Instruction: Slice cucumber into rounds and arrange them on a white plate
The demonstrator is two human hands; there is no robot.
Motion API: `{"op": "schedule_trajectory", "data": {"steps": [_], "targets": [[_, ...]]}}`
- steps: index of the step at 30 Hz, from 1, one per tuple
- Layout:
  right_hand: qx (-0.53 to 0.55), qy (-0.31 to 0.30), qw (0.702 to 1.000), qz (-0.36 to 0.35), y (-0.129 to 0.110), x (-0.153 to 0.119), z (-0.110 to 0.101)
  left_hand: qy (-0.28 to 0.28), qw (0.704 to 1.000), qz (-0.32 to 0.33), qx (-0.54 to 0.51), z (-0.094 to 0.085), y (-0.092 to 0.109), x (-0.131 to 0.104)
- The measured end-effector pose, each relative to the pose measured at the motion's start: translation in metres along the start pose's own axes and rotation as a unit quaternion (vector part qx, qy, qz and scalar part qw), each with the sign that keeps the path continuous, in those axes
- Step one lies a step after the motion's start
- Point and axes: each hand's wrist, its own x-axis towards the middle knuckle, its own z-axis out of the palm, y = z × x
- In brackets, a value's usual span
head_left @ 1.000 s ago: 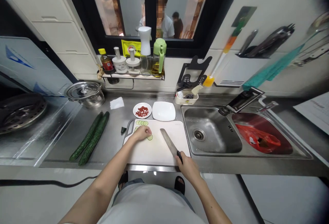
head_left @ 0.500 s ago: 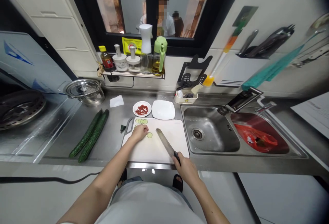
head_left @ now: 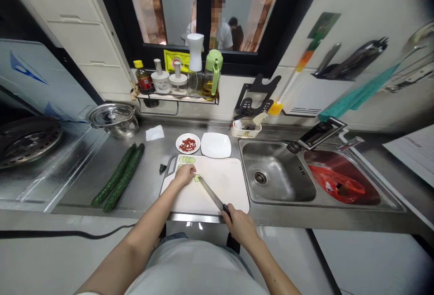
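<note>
My right hand [head_left: 237,223] is wrapped round the black handle of a kitchen knife [head_left: 213,195]. The blade points up and left across the white cutting board [head_left: 230,177], its tip touching or just over a single cucumber slice [head_left: 196,178]. Just left of that slice, my left hand [head_left: 185,174] rests low over the board with curled fingers; whatever they hold, if anything, is hidden. A row of overlapping cucumber slices [head_left: 186,159] lies at the board's upper left, and more slices are partly covered by my left hand.
Two whole cucumbers [head_left: 124,175] and a small dark green cucumber end [head_left: 162,168] lie left of the board. Behind it stand a small plate of red pieces [head_left: 183,149] and a white square plate [head_left: 215,145]. To the right is a sink [head_left: 278,168] holding a red bag [head_left: 339,186].
My right hand has brought the knife left, so its tip has come from bare board to the single cucumber slice. My left hand has stayed nearly in place.
</note>
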Motion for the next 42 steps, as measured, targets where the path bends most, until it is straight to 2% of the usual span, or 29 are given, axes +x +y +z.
{"op": "schedule_trajectory", "data": {"steps": [9,21,32,42], "targets": [[-0.006,0.000,1.000,0.005,-0.004,0.000,-0.001,0.003,1.000,-0.007,0.005,0.001,0.000,0.000],[-0.035,-0.038,0.998,0.033,-0.023,-0.003,-0.008,-0.009,1.000,-0.019,-0.007,-0.002,0.001,0.001],[-0.034,-0.037,0.999,0.016,-0.022,-0.001,-0.006,-0.009,1.000,-0.024,-0.004,-0.002,0.002,0.002],[-0.045,-0.052,0.997,0.022,-0.025,0.001,-0.019,-0.002,1.000,-0.017,0.006,0.001,0.000,0.002]]}}
